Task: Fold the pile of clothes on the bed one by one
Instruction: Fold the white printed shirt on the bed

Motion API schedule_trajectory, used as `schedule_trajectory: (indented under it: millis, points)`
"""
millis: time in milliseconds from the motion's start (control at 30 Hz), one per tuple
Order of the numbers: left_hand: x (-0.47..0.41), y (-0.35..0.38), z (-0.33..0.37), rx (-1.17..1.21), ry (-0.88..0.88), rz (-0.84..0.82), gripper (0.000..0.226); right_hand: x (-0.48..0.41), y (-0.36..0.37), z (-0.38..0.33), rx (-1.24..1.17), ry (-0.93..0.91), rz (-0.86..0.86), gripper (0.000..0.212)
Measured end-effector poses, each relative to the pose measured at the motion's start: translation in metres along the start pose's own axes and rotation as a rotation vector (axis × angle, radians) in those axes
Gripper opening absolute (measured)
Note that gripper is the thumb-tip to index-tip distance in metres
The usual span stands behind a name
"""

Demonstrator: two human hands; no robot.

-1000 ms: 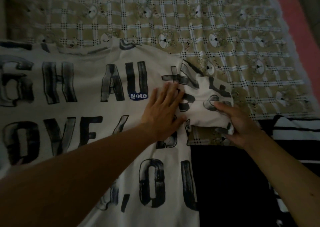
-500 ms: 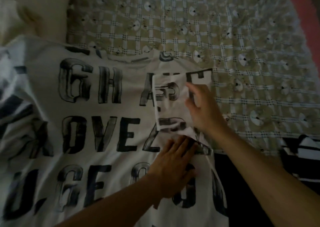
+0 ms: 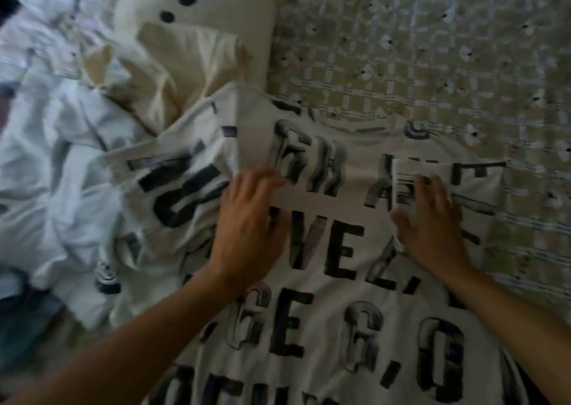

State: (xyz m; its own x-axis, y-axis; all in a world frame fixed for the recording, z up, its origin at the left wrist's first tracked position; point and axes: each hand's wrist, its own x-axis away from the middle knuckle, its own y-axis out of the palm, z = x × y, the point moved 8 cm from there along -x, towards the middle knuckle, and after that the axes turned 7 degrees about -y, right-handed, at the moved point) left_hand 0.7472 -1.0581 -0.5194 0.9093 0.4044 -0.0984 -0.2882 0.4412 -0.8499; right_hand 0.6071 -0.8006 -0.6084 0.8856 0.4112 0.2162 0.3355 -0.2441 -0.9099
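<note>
Here the white T-shirt (image 3: 333, 250) with big black lettering lies spread flat on the bed, filling the middle and lower part of the view. Its long axis runs from the near edge away from the person, with the neckline at the far end and the hem out of sight below. The letters read upright from the person's side. The right sleeve (image 3: 445, 182) is folded inward over the chest print. The shirt's left side (image 3: 173, 194) is rumpled and lies partly over the pile of clothes.

The bed carries a tan bedspread (image 3: 432, 64) with a white checked grid and small round motifs, bare to the right and beyond the shirt. On the left lies the pile of white clothes (image 3: 61, 145), crumpled, with a cream garment (image 3: 197, 55) bearing dark dots behind it. A dark blue piece (image 3: 21, 318) shows at the lower left edge. The whole view is dim and somewhat blurred.

Both forearms reach in from the bottom. The left hand (image 3: 247, 228) rests palm down near the shirt's left shoulder, its fingers together at a fold edge; whether they pinch the cloth I cannot tell. The right hand (image 3: 432, 225) lies flat, fingers spread, pressing the folded sleeve onto the shirt and holding nothing.
</note>
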Motion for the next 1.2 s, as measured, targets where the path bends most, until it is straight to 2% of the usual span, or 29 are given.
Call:
schedule_trajectory:
  millis: [67, 133, 233, 300, 400, 533, 700, 800, 900, 967, 1033, 1067, 1133, 1167, 1200]
  points:
    - [-0.015, -0.042, -0.037, 0.015, -0.121, 0.169, 0.042, -0.007, -0.001, -0.052, -0.126, -0.062, 0.008, 0.075]
    - [-0.027, -0.071, -0.083, 0.022, -0.318, 0.283, 0.05, -0.012, 0.003, -0.108, -0.226, -0.158, -0.028, 0.074]
    - [-0.035, -0.086, -0.153, -0.035, -0.623, 0.224, 0.067, -0.015, 0.005, -0.182, -0.331, -0.314, -0.017, 0.073]
    - [-0.034, -0.086, -0.181, -0.099, -0.698, 0.118, 0.072, -0.014, 0.007, -0.221, -0.335, -0.403, 0.014, 0.07]
    - [-0.037, -0.096, -0.202, -0.106, -0.685, 0.021, 0.06, -0.011, 0.019, -0.262, -0.246, -0.527, 0.013, 0.067]
    - [-0.047, -0.117, -0.212, 0.062, -0.673, -0.064, 0.032, -0.017, 0.043, -0.276, -0.108, -0.528, -0.041, 0.077]
    - [-0.065, -0.148, -0.197, 0.359, -0.619, -0.087, 0.02, -0.018, 0.06, -0.276, 0.002, -0.561, -0.052, 0.091]
    - [-0.081, -0.159, -0.171, 0.5, -0.537, -0.15, 0.016, -0.016, 0.061, -0.28, -0.033, -0.522, -0.062, 0.095]
    - [-0.098, -0.162, -0.142, 0.593, -0.546, -0.217, 0.018, -0.003, 0.038, -0.29, -0.302, -0.436, -0.02, 0.087]
    - [-0.107, -0.157, -0.113, 0.639, -0.568, -0.267, 0.025, 0.011, 0.015, -0.294, -0.739, -0.298, -0.032, 0.068]
    - [-0.11, -0.14, -0.075, 0.765, -0.586, -0.398, 0.029, 0.023, 0.0, -0.296, -1.317, -0.14, -0.14, 0.047]
    - [-0.106, -0.126, -0.05, 0.875, -0.603, -0.539, 0.031, 0.028, -0.002, -0.295, -1.527, -0.087, -0.211, 0.049]
    - [-0.096, -0.101, -0.006, 1.019, -0.607, -0.812, 0.032, 0.03, -0.005, -0.285, -1.762, -0.032, -0.26, 0.07]
    - [-0.096, -0.088, 0.005, 1.012, -0.585, -0.853, 0.028, 0.028, -0.001, -0.276, -1.854, 0.012, -0.277, 0.082]
    - [-0.101, -0.077, 0.007, 0.913, -0.511, -0.8, 0.022, 0.026, 0.007, -0.266, -1.929, 0.073, -0.304, 0.091]
